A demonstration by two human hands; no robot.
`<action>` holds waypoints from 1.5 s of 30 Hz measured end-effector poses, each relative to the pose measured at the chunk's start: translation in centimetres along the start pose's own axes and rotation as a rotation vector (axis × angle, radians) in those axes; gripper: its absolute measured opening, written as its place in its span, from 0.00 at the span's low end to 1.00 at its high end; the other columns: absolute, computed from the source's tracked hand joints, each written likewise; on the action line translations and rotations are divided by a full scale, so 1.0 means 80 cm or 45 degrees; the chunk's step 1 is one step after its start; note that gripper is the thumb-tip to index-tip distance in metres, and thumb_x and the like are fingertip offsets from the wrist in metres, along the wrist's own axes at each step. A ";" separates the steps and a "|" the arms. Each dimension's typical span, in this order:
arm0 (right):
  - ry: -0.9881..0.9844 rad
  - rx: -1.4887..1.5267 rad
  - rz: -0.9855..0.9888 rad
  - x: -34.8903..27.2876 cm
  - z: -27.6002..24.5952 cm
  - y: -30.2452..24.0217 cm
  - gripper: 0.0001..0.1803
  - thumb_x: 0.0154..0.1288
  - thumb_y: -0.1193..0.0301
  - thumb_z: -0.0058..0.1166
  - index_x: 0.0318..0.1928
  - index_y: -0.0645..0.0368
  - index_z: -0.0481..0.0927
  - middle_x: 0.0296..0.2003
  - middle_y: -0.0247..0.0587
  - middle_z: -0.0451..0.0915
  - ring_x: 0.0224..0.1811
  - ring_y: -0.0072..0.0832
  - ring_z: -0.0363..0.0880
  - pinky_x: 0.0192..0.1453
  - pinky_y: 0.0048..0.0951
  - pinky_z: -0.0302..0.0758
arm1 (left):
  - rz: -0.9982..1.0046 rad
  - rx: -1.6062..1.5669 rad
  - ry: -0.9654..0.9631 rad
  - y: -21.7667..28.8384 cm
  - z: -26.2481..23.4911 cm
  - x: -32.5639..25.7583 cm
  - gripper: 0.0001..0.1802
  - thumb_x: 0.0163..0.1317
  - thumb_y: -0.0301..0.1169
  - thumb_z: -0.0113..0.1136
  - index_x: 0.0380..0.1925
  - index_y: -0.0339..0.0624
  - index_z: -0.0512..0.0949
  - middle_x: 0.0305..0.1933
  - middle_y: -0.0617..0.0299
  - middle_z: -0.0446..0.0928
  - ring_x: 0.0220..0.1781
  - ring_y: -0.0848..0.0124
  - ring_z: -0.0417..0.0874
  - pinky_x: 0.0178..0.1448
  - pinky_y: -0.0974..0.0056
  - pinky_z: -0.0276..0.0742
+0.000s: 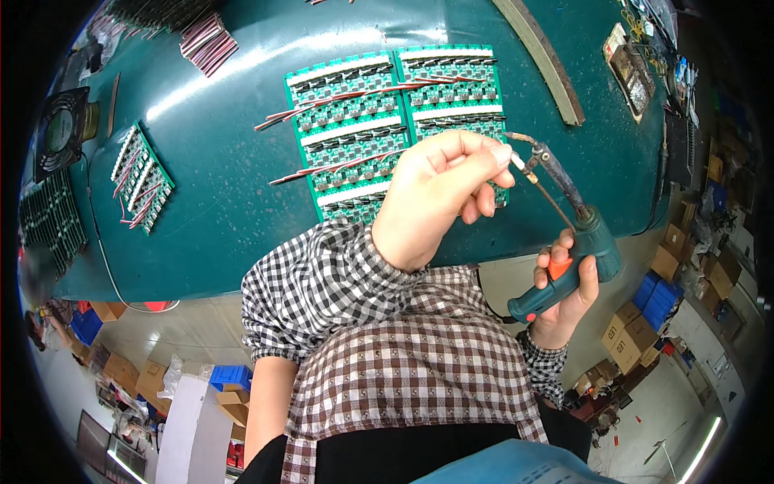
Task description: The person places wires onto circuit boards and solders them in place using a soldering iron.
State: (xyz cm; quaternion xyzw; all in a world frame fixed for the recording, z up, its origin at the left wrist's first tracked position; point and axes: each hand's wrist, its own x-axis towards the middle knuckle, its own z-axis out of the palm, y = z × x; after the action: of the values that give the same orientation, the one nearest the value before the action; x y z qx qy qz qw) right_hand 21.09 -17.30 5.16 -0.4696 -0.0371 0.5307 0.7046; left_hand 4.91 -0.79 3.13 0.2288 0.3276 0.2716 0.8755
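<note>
"So, going from the left, what is sitting around the board panels [322, 125]?"

"A black fan [60, 129] is standing well to their left, and a smaller board stack [143, 179] is lying between the fan and them."

"And the panels themselves?"

"They are lying side by side on the green table [218, 177], with red and white wires [355, 96] stretching across them. The left hand [439, 184] is hovering over their near right part, partly hiding it."

"Is it gripping anything?"

"Its thumb and index finger are pressing together beside the end of a feed tube [555, 204]; I cannot tell whether they are pinching it."

"Anything further right?"

"A wooden bar [544, 64] is lying beyond the panels' right edge. Nearer, also to the panels' right, the right hand [564, 313] is wrapping around the handle of a green soldering gun [598, 242], whose tip is pointing back toward the panels."
</note>
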 end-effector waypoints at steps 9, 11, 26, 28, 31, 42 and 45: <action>0.136 -0.422 -0.446 0.023 -0.010 -0.066 0.22 0.67 0.67 0.49 0.54 0.71 0.67 0.39 0.45 0.77 0.40 0.36 0.81 0.28 0.24 0.80 | 0.819 1.102 0.429 0.015 -0.035 -0.023 0.10 0.54 0.20 0.63 0.36 0.34 0.76 0.32 0.63 0.75 0.26 0.81 0.72 0.28 0.77 0.67; 0.517 -0.801 -0.754 0.048 -0.018 -0.086 0.18 0.64 0.69 0.53 0.50 0.70 0.73 0.36 0.45 0.80 0.40 0.35 0.83 0.30 0.23 0.81 | 0.830 1.303 0.420 0.017 -0.036 -0.023 0.08 0.53 0.19 0.63 0.34 0.35 0.76 0.31 0.63 0.74 0.25 0.80 0.70 0.27 0.76 0.66; 0.715 -1.261 -1.019 0.122 -0.033 -0.137 0.16 0.53 0.74 0.66 0.41 0.69 0.79 0.34 0.42 0.81 0.32 0.25 0.82 0.31 0.22 0.81 | 0.654 1.438 0.466 0.023 -0.028 -0.020 0.07 0.57 0.22 0.62 0.35 0.35 0.76 0.30 0.66 0.73 0.28 0.82 0.70 0.32 0.76 0.66; 0.771 -1.240 -0.945 0.115 -0.035 -0.141 0.16 0.53 0.73 0.66 0.41 0.69 0.80 0.33 0.41 0.82 0.33 0.24 0.82 0.31 0.22 0.80 | 0.639 1.449 0.453 0.023 -0.027 -0.021 0.07 0.57 0.22 0.62 0.35 0.35 0.76 0.30 0.66 0.73 0.28 0.82 0.70 0.32 0.76 0.66; 0.938 -1.189 -0.875 0.071 -0.024 -0.147 0.15 0.54 0.74 0.64 0.41 0.68 0.79 0.32 0.42 0.82 0.31 0.27 0.83 0.30 0.22 0.80 | 0.623 1.482 0.427 0.022 -0.025 -0.019 0.07 0.57 0.22 0.62 0.35 0.36 0.76 0.30 0.66 0.73 0.28 0.82 0.71 0.31 0.76 0.67; 0.137 0.161 -0.094 -0.012 -0.051 -0.133 0.18 0.70 0.61 0.45 0.46 0.66 0.68 0.35 0.42 0.77 0.39 0.36 0.82 0.29 0.28 0.84 | 0.624 1.735 0.294 0.018 -0.024 -0.022 0.10 0.51 0.22 0.67 0.32 0.36 0.75 0.27 0.61 0.71 0.24 0.76 0.69 0.27 0.71 0.67; 0.035 0.369 0.031 -0.010 -0.046 -0.124 0.19 0.70 0.58 0.44 0.47 0.64 0.68 0.36 0.42 0.78 0.42 0.37 0.81 0.33 0.30 0.84 | 0.642 1.776 0.293 0.018 -0.025 -0.024 0.10 0.50 0.22 0.67 0.32 0.36 0.75 0.27 0.62 0.71 0.23 0.76 0.69 0.27 0.71 0.67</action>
State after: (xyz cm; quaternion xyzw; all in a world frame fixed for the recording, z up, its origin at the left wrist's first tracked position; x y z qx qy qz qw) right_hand 29.86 -20.20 10.42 -0.3706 0.0553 0.5327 0.7588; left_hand 1.83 -0.53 3.47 0.7690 0.4507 0.2156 0.3988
